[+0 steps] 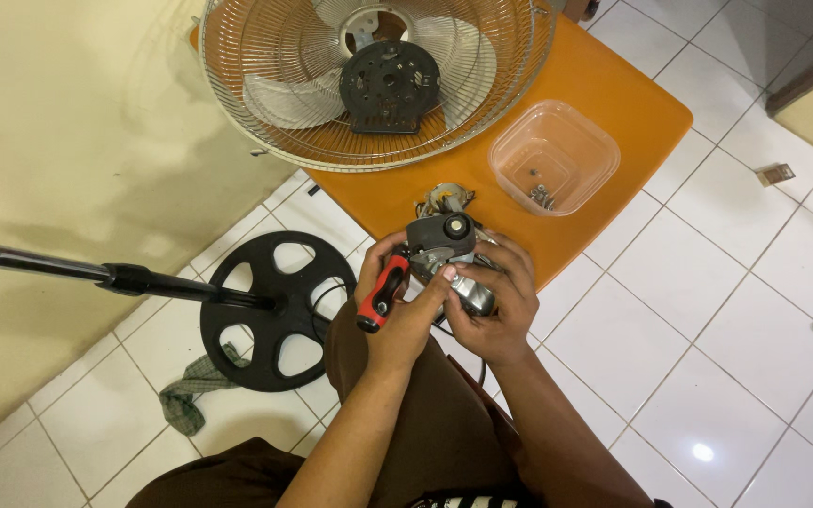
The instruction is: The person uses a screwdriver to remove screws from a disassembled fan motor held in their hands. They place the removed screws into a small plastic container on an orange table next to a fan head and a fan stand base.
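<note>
Fingers of left hand (pixel 405 310) wrapped round red-black screwdriver (pixel 383 293) | right hand (pixel 493 293) clasps grey fan motor housing (pixel 446 252) over lap, at orange table (pixel 613 89) edge | fan grille (pixel 378 80), clear tub (pixel 554 157) on table

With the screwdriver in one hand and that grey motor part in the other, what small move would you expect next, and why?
Probably bringing the screwdriver tip onto a screw on the motor unit. The left hand grips its red-and-black handle against the unit, the right hand cradles it, and loose screws already lie in the clear tub.
</note>
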